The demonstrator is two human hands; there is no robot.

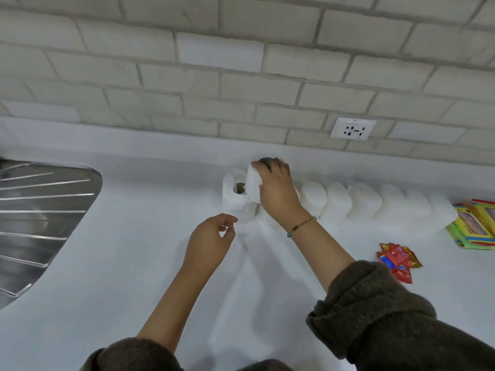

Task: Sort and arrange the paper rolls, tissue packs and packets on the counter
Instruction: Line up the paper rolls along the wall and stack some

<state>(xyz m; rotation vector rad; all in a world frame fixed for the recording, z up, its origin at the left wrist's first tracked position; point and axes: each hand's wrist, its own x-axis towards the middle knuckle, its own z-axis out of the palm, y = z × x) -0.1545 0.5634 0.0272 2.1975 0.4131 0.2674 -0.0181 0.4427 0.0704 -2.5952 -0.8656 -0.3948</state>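
- Right hand (276, 194) clamps a paper roll (254, 184) from above, fingers over its top, near the worktop's (134, 263) back edge.
- Left hand (211, 243) empty, fingers loosely apart, just in front.
- Best, I'd say: lower it straight, butt it vs the standing roll (233, 195), w/o knocking the row of rolls (375, 202).
- Roll: white, soft, dark core, tilted.
- Packets (397, 259) and tissue packs (474, 223) at the right end.

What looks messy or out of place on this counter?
The small red sachets lie in a loose, overlapping heap near the counter's right side, while the white paper rolls stand in a row along the wall. The right hand holds one white roll.
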